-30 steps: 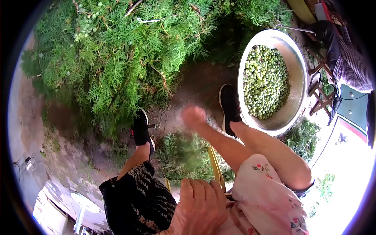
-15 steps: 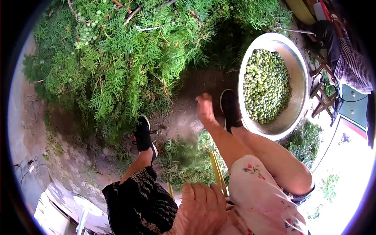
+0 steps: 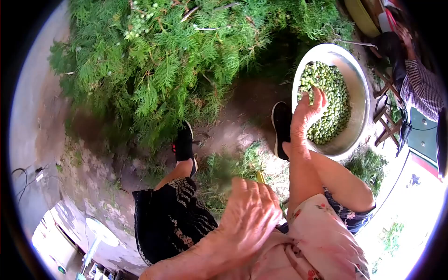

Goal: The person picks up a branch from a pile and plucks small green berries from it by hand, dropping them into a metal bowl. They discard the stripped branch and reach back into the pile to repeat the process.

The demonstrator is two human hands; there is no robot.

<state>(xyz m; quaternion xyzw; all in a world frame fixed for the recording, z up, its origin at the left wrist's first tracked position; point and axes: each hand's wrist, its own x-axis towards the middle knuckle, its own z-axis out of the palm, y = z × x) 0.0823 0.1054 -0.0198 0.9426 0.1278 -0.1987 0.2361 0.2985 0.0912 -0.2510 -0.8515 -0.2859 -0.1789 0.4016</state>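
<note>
A large metal basin [image 3: 358,100] holds a heap of small round green cones [image 3: 329,123]. Over the cones is my right hand [image 3: 309,111], its thumb and fingers apart, with nothing plainly held. My left hand [image 3: 252,212] is in front of my lap, fingers curled and pressed together. Whatever they hold, if anything, is hidden; a blurred green patch shows just beyond them. A big pile of cut evergreen branches [image 3: 168,74] lies in front of me, with a few cone clusters [image 3: 142,21] among the foliage.
My dark shoes [image 3: 281,130] stand on bare ground scattered with green scraps [image 3: 224,168]. At right, another person's striped sleeve [image 3: 422,84] shows near a wooden folding stool [image 3: 387,116]. A white fan [image 3: 102,232] is at lower left.
My right hand has moved from above the ground to over the cones in the basin, its fingers spreading. My left hand has risen slightly, still curled. The view has shifted a little.
</note>
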